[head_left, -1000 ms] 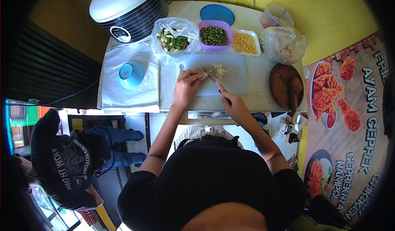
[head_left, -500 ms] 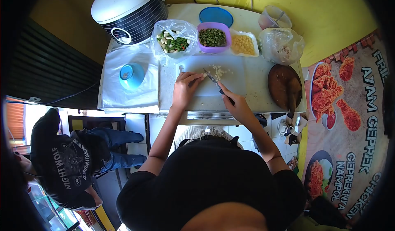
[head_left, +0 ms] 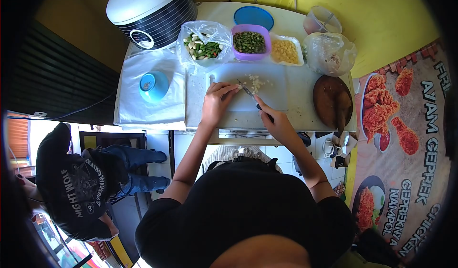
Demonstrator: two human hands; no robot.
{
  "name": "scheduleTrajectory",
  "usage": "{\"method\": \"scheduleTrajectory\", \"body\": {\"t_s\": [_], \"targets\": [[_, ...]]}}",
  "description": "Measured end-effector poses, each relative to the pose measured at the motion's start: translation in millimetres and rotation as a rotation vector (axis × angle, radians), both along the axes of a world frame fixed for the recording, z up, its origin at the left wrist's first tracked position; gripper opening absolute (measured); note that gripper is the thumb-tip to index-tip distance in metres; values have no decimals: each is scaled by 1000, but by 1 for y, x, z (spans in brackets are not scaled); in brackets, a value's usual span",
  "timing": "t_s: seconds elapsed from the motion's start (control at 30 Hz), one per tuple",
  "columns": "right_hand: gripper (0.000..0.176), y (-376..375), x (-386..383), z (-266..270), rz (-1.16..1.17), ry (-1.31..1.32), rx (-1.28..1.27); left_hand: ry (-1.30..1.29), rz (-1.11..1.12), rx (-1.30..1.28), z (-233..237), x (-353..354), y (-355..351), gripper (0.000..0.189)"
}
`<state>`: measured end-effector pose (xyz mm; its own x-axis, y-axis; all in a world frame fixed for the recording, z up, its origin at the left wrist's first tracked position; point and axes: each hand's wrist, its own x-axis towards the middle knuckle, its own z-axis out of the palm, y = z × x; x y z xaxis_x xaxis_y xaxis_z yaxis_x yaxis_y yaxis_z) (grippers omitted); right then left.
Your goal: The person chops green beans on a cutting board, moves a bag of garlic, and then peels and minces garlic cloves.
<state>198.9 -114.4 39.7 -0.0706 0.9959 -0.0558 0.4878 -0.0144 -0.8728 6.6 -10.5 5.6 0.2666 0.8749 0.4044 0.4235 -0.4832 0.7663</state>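
On a pale cutting board (head_left: 228,72), my left hand (head_left: 217,102) pinches a small white piece that looks like garlic (head_left: 238,87) between its fingertips. My right hand (head_left: 275,120) is closed round the black handle of a knife (head_left: 247,91). The blade points up and to the left, its front part at the piece under my left fingers. Chopped white bits (head_left: 255,83) lie on the board just right of the blade. Behind the board stand a clear bag of green chillies and garlic (head_left: 204,47), a purple tub of chopped greens (head_left: 249,43) and a white tray of yellow cubes (head_left: 285,51).
A rice cooker (head_left: 151,15) stands at the back left, and a blue bowl (head_left: 154,86) on white plastic sheets. At right are a stone mortar (head_left: 332,101) with its pestle and a knotted plastic bag (head_left: 330,54). Another person (head_left: 78,182) is at the lower left.
The view has shifted slightly, so the table's things appear a little farther right. Both hands keep nearly the same hold and place over the board. The other person's arm and torso have moved slightly.
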Motion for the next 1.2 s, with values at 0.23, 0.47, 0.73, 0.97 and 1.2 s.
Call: {"method": "scheduleTrajectory", "body": {"t_s": [0.23, 0.47, 0.73, 0.97, 1.2], "targets": [[48, 6, -4, -14, 9, -26, 47, -7, -10, -7, 4, 0, -1, 16], [48, 12, -7, -25, 8, 2, 294, -15, -7, -15, 5, 1, -2, 16], [51, 2, -1, 2, -9, 61, -7, 26, -2, -59, 8, 0, -1, 15], [51, 3, -2, 0, -5, 44, 29, 16, -8, -8, 3, 0, 0, 15], [52, 4, -12, -2, 4, -135, 76, -4, 3, -29, 4, 1, 0, 16]]}}
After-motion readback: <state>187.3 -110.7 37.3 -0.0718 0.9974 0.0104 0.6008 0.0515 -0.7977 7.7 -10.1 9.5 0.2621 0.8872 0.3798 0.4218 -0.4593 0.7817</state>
